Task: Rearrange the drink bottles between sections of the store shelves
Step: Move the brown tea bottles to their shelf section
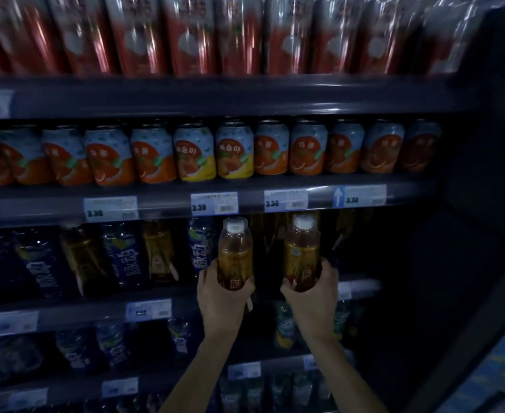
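Observation:
My left hand [220, 296] grips the lower half of an amber tea bottle [235, 251] with a white cap, held upright in front of the third shelf. My right hand [314, 293] grips a second amber tea bottle [302, 248] of the same kind, also upright, a little to the right. Both bottles are just in front of the shelf, below its price strip. Behind them more amber bottles [270, 231] stand in the dark. Left of my hands, blue-labelled bottles [199, 248] and amber bottles [157, 251] alternate along the same shelf.
Above is a row of orange and peach drink cans [196, 153], and above that tall red bottles [191, 34]. Price tags [214, 204] line the shelf edges. Lower shelves hold dark bottles and green-yellow bottles [285, 326]. A dark side panel [466, 234] closes the shelf on the right.

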Demonstrator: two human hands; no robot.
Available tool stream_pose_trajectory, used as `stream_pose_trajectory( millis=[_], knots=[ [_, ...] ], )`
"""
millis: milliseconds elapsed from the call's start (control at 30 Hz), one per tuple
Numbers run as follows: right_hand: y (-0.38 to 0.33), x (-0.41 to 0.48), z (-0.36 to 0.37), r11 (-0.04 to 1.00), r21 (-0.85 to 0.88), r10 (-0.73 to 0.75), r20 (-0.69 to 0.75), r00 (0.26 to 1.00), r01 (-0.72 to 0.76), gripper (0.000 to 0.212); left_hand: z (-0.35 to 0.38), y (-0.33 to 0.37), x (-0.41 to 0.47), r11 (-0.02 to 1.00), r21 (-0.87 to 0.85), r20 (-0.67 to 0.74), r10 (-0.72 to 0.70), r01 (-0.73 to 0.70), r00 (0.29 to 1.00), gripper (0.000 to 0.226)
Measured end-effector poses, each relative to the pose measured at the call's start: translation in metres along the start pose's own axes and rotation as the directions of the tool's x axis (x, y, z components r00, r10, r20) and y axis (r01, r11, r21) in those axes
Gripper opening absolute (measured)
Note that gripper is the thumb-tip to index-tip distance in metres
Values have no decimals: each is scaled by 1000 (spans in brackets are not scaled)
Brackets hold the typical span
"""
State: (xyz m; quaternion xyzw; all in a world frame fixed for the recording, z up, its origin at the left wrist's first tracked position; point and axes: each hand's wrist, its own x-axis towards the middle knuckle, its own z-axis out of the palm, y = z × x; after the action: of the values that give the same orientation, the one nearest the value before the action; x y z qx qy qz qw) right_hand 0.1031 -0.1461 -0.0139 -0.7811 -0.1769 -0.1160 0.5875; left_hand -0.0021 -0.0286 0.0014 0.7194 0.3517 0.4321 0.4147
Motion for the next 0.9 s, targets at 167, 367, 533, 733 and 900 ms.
stream_pose_trajectory(
  millis=[167,367,533,733,900],
  knots=[
    [2,26,-1,999,33,-7,4,1000,6,84,22,12,12,1000,2,-19,14,-14,1000,80],
    [6,55,0,997,42,-59,24,998,58,82,43,18,25,1000,14,-4,25,-25,1000,72],
    [17,63,1,996,34,-85,29,996,84,80,63,24,32,999,-12,-18,43,-43,999,76],
    [24,70,4,997,27,-79,19,997,79,80,87,20,33,999,-23,-15,-26,26,1000,83],
    [26,78,8,998,32,-62,33,997,61,79,98,19,37,1000,-18,-10,-23,23,1000,85]
  ],
)
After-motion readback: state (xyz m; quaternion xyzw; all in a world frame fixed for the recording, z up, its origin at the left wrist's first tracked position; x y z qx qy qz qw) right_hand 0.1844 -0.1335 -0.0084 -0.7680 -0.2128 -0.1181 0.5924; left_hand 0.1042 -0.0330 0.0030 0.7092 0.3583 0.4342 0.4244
